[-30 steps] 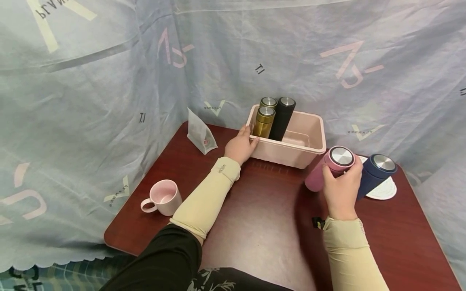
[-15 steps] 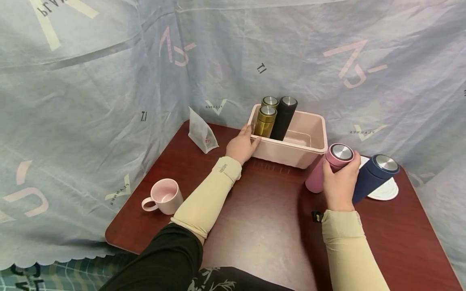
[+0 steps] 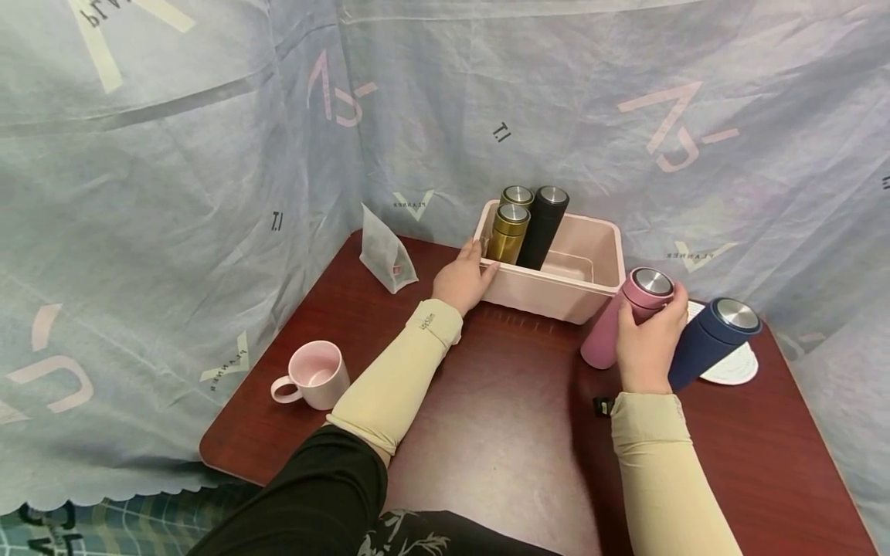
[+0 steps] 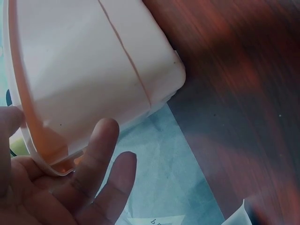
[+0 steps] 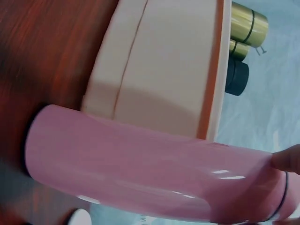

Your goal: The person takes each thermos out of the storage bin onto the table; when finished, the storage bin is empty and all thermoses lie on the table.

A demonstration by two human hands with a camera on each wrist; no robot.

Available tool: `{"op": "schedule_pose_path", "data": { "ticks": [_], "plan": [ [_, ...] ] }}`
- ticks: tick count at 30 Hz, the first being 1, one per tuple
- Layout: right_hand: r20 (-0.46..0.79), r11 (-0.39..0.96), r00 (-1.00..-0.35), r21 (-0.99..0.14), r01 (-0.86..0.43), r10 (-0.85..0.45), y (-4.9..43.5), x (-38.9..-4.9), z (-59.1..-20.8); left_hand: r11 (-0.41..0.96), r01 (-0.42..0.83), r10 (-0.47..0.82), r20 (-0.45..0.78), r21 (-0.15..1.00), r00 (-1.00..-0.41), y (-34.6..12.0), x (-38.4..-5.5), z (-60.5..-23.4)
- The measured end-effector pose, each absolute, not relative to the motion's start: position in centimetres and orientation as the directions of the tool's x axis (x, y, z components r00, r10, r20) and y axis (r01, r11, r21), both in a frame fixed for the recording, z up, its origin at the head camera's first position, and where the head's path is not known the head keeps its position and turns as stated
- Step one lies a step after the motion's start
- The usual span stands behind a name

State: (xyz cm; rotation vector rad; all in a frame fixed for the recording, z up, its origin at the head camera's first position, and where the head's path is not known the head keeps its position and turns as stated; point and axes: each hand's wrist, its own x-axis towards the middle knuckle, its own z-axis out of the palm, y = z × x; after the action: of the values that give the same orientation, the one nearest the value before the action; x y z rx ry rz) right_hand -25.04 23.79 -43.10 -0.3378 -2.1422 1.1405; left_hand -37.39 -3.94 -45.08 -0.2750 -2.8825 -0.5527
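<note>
Near its lid, my right hand [image 3: 649, 347] grips a pink thermos bottle [image 3: 610, 328], which stands on the table beside the bin's right end. In the right wrist view the pink thermos bottle [image 5: 131, 161] spans the frame, with fingertips [image 5: 287, 159] at its neck. My left hand [image 3: 462, 284] holds the front left corner of a pale pink plastic bin [image 3: 549, 293]. Two gold thermos bottles [image 3: 510, 235] and a black one [image 3: 545, 224] stand in the bin's left part. A navy thermos bottle [image 3: 709, 347] stands just right of my right hand, partly hidden by it.
A white round object [image 3: 733, 367] lies behind the navy bottle. At left are a pink mug [image 3: 316, 374] and a pale translucent pouch [image 3: 385, 255]. A small black item [image 3: 602, 407] shows by my right wrist. Grey printed sheeting [image 3: 431, 100] surrounds the reddish-brown table [image 3: 501, 432].
My right hand has shifted slightly away from me at the pink bottle's neck, and the bottle's top has moved a little farther back. My left hand stays on the bin.
</note>
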Motion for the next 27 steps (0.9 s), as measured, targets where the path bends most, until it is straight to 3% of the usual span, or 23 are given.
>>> {"op": "schedule_pose_path", "data": {
  "ticks": [8, 11, 19, 27],
  "plan": [
    [0.627, 0.73, -0.673, -0.658, -0.186, 0.393, 20.5, -23.7, -39.7, 0.906, 0.221, 0.141, 0.235, 0.361, -0.962, -3.7, -37.5, -45.4],
    [0.649, 0.728, -0.681, -0.639, -0.249, 0.338, 18.4, -24.8, -37.2, 0.905, 0.219, 0.132, 0.248, 0.365, -0.96, -3.7, -37.6, -45.6],
    [0.412, 0.589, -0.841, -0.795, -0.144, 0.35, 16.0, -34.8, -34.9, 0.906, 0.207, 0.119, 0.248, 0.369, -0.961, -3.9, -37.8, -45.9],
    [0.144, 0.589, -0.959, -0.807, 0.028, 0.243, 16.6, -41.7, -35.8, 0.905, 0.225, 0.133, 0.262, 0.362, -0.956, -3.9, -37.7, -46.0]
  ]
}}
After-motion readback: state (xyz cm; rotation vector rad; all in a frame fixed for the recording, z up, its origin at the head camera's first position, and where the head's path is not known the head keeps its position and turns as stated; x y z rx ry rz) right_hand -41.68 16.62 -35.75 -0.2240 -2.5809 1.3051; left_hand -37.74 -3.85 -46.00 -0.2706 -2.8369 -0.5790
